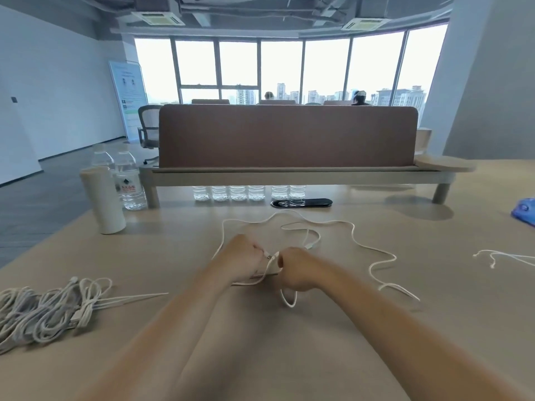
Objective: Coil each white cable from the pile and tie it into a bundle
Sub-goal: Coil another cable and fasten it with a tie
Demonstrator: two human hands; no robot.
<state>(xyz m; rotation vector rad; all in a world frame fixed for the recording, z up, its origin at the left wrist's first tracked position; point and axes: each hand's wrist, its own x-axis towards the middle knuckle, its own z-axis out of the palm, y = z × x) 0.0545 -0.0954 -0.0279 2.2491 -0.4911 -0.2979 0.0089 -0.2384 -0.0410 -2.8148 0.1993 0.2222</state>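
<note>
A long white cable (362,238) lies in loose loops across the middle of the tan table (173,250). My left hand (241,257) and my right hand (295,269) sit close together at its near end, both with fingers curled, each pinching the cable near its plug. A short loop hangs below my right hand. At the near left lies a pile of coiled white cables (43,311) with thin white ties sticking out to the right.
A white cylinder (102,199) and water bottles (128,180) stand at the back left. A brown desk divider (286,137) on a raised shelf crosses the back, several bottles under it. Loose white string (498,256) and a blue object (525,211) lie at the right.
</note>
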